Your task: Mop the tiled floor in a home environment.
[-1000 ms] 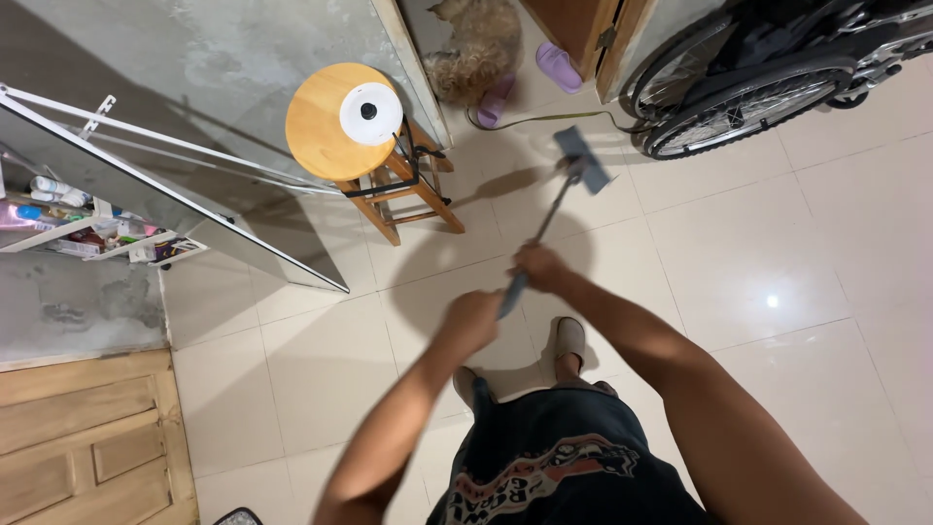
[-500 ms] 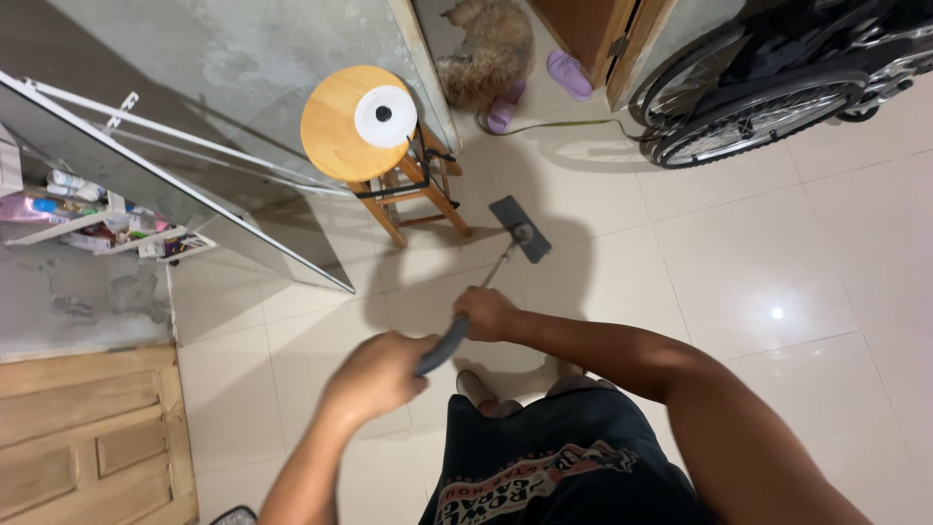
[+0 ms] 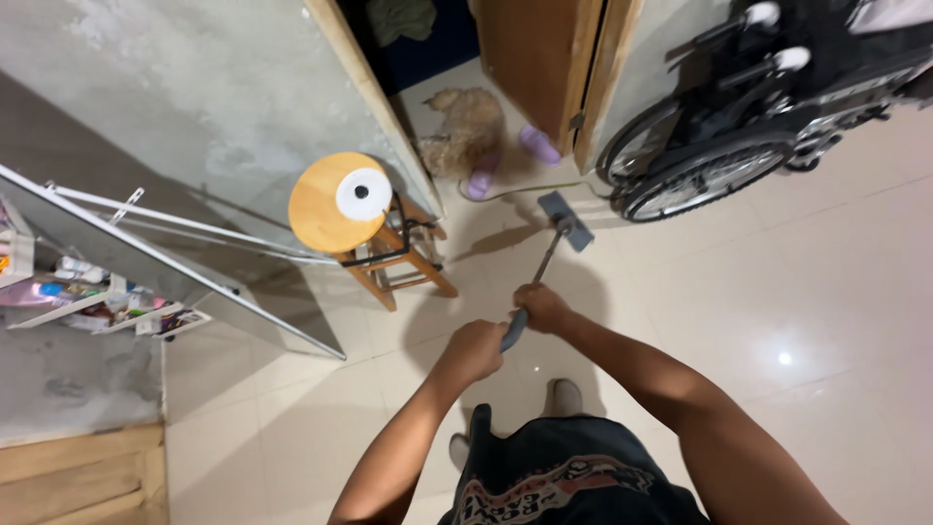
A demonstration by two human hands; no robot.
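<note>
Mop [image 3: 554, 243], flat grey head on tiles, handle gripped by both hands' closed fingers [image 3: 486, 342].

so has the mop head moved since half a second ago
Yes. The mop head has gone away from the wooden stool and out toward the wheelchair wheel and doorway; half a second ago it lay close by the stool's legs.

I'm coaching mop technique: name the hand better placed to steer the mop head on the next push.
Right. The right hand grips the mop handle lower down, nearer the mop head. The left hand holds the upper grip end, probably better suited to pushing than steering.
</note>
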